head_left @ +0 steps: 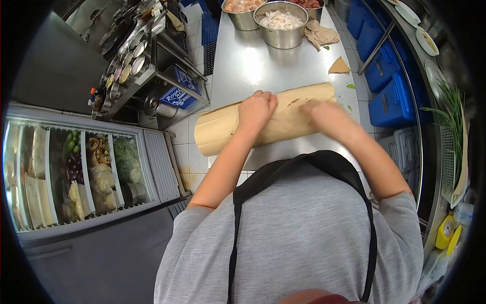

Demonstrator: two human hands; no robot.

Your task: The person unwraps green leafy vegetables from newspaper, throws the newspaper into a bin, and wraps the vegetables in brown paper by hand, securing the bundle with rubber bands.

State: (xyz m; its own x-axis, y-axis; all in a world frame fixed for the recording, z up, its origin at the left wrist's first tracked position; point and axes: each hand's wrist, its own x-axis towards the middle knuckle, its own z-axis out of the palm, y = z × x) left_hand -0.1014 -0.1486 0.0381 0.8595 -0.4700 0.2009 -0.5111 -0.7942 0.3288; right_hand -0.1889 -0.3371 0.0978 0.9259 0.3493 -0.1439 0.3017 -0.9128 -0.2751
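Observation:
A long roll of brown paper point(217, 124) lies across the near part of the steel table point(238, 66), with a few dark wet spots on its surface. My left hand point(257, 112) is closed on the paper near the roll's middle, fingers curled at its upper side. Toward the roll's right end, my right hand point(326, 116) touches the paper; its fingers are smeared by motion. A torn piece of brown paper point(339, 66) lies beyond the roll, on the right side of the table.
Steel bowls of light meat point(281, 23) and other meat stand at the table's far end beside a crumpled cloth point(321, 34). Blue bins point(392, 101) line the right side. A glass-topped fridge point(86, 167) with vegetables is at the left.

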